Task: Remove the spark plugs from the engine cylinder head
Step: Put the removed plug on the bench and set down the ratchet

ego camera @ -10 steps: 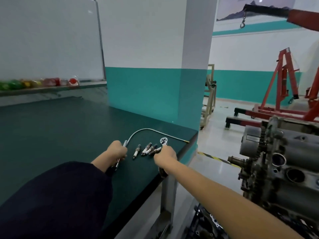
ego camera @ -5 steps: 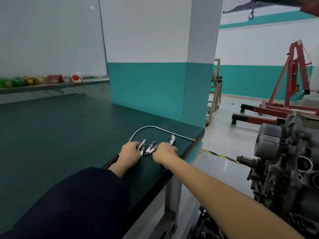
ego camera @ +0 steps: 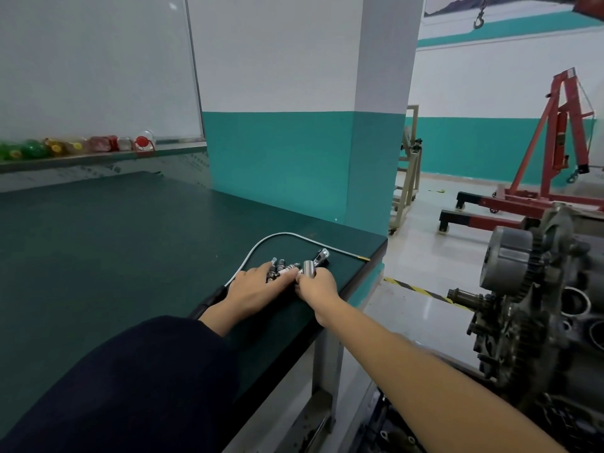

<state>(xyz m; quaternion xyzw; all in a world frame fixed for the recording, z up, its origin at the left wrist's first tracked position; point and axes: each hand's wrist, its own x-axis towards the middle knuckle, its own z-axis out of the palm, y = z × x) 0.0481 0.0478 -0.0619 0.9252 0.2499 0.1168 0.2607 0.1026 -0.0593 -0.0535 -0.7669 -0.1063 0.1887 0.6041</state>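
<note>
Steel cylindrical socket (ego camera: 309, 268) now lifted in right hand (ego camera: 316, 285) grip; left hand (ego camera: 253, 289) flattened, fingers straight, over small metal spark plugs (ego camera: 280, 269) on dark green tabletop (ego camera: 98, 240).

1. The left hand (ego camera: 253, 291) lies palm down with its fingers stretched forward and fairly straight.
2. Its forearm runs back into a dark sleeve (ego camera: 130, 387) at lower left.
3. The right hand (ego camera: 315, 286) has its fingers curled, knuckles up, just beside the left hand.
4. The right arm is bare and extends straight from the lower right.
</note>
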